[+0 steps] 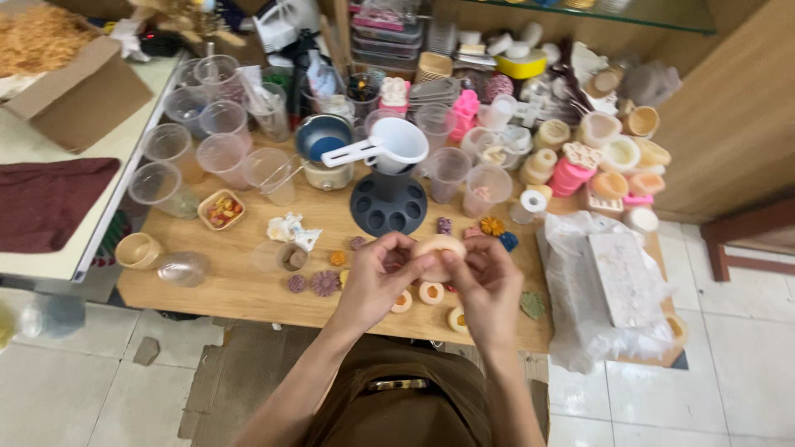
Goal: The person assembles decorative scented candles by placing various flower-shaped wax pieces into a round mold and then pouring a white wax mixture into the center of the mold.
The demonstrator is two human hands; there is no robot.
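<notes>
Both my hands meet over the front edge of a wooden table [240, 285]. My left hand [379, 277] and my right hand [489, 281] grip together a small round cream-coloured mould [440, 247], fingers curled around its rim. Just under my hands lie small round cream pieces with orange centres [431, 293]. A dark grey round mould with several holes [387, 204] stands behind my hands, and a white scoop-shaped cup [397, 145] rests above it.
Several clear plastic cups [222, 153] crowd the left back. Cream, pink and orange silicone moulds [592, 161] fill the right back. A plastic-wrapped white block [617, 277] lies at right. Small flower-shaped pieces [325, 283] dot the table. A cardboard box [83, 95] sits far left.
</notes>
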